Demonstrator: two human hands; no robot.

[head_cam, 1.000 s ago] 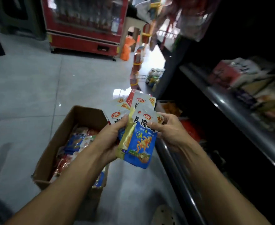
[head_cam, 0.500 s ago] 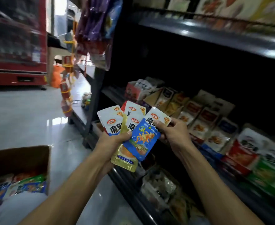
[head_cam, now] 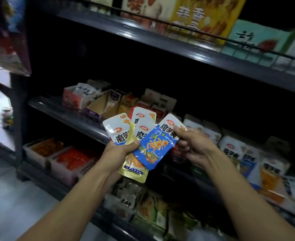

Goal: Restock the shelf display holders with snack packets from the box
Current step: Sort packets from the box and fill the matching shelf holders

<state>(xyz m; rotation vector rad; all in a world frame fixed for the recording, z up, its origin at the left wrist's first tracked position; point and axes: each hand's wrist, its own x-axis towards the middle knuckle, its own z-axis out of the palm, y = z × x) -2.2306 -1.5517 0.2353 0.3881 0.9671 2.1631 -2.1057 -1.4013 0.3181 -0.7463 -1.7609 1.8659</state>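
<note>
While fanned in left hand (head_cam: pixel 120 153), blue-white snack packets (head_cam: pixel 134 129), right hand (head_cam: pixel 193 145) pinching one.

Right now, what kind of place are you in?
Probably a small shop: dark shelves carry rows of display holders filled with snacks, and both hands hold a fan of snack packets for restocking.
</note>
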